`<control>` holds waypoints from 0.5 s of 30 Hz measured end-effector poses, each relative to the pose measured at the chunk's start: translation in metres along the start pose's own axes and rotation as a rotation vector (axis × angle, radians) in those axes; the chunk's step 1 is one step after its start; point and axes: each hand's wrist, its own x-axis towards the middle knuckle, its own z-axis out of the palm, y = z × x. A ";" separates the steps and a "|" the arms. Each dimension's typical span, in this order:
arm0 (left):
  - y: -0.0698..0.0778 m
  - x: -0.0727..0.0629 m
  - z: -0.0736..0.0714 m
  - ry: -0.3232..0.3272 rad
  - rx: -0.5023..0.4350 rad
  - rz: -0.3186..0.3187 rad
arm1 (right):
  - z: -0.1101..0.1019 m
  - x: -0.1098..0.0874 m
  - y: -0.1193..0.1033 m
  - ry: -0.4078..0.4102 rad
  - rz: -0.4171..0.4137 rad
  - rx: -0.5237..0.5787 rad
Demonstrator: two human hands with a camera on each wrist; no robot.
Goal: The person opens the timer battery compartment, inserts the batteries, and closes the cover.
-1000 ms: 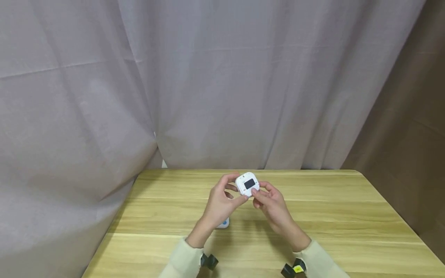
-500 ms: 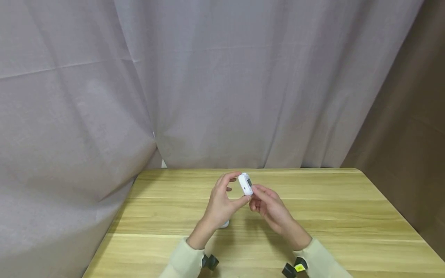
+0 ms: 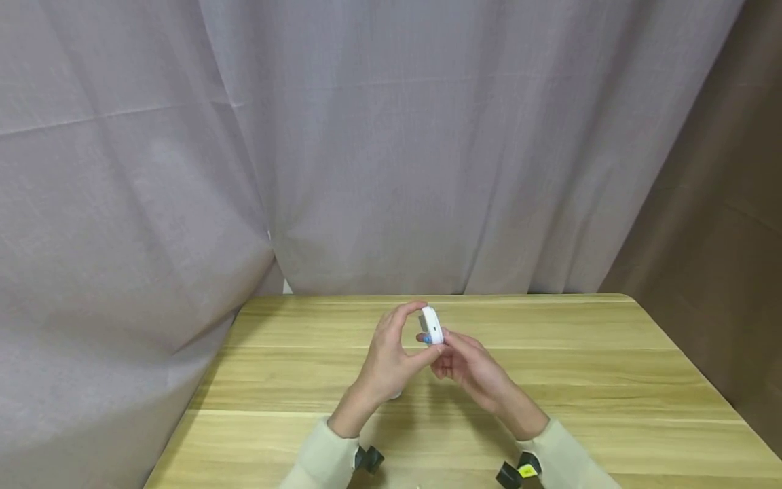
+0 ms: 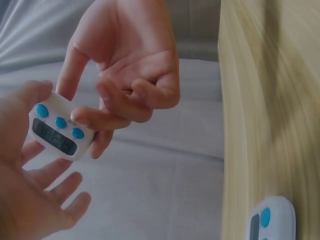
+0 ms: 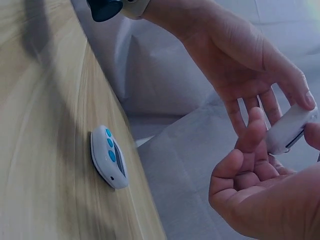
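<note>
A small white digital timer (image 3: pixel 432 324) with blue buttons is held up above the table, seen nearly edge-on in the head view. Its display and three buttons face the left wrist camera (image 4: pixel 55 135). My left hand (image 3: pixel 386 360) grips its edges, thumb at one side and fingers at the other. My right hand (image 3: pixel 479 370) pinches the near side: the thumb lies on the back, and the index finger reaches the button face. In the right wrist view the left hand (image 5: pixel 235 60) comes from above and the right hand (image 5: pixel 265 200) from below.
A second white timer with blue buttons (image 5: pixel 109 157) lies on the wooden table (image 3: pixel 550 380), mostly hidden behind my left hand in the head view. Grey curtain (image 3: pixel 391 149) hangs beyond the table's far edge. Black wrist mounts (image 3: pixel 518 472) sit by the sleeves.
The timer has turned in my hands, from its back with the dark patch facing the head camera to edge-on, its button face now toward the left. Both hands have stayed nearly in place.
</note>
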 end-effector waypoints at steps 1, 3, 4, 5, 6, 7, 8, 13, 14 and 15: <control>0.000 0.000 0.000 -0.005 0.000 0.005 | 0.000 0.000 0.000 -0.006 0.005 -0.013; -0.001 0.000 -0.001 -0.016 -0.006 0.019 | 0.000 -0.001 -0.001 -0.014 0.012 -0.033; -0.001 0.001 -0.001 -0.021 -0.011 0.027 | 0.000 -0.001 -0.001 -0.017 0.012 -0.040; -0.001 0.000 -0.001 -0.025 -0.016 0.033 | 0.000 -0.002 -0.001 -0.014 0.010 -0.048; -0.002 0.000 -0.001 -0.027 -0.016 0.039 | 0.000 -0.002 -0.002 -0.010 0.006 -0.057; -0.002 0.000 -0.001 -0.025 -0.016 0.044 | 0.000 -0.002 -0.002 -0.002 0.002 -0.066; -0.002 0.000 -0.001 -0.024 -0.016 0.048 | 0.001 -0.003 -0.003 0.009 -0.003 -0.072; -0.002 0.000 0.000 0.000 0.017 0.068 | 0.003 -0.003 -0.007 0.100 -0.025 -0.112; -0.002 0.000 0.000 0.005 0.025 0.073 | 0.003 -0.004 -0.007 0.117 -0.030 -0.113; -0.002 -0.001 0.000 0.012 0.034 0.076 | 0.003 -0.004 -0.008 0.134 -0.034 -0.114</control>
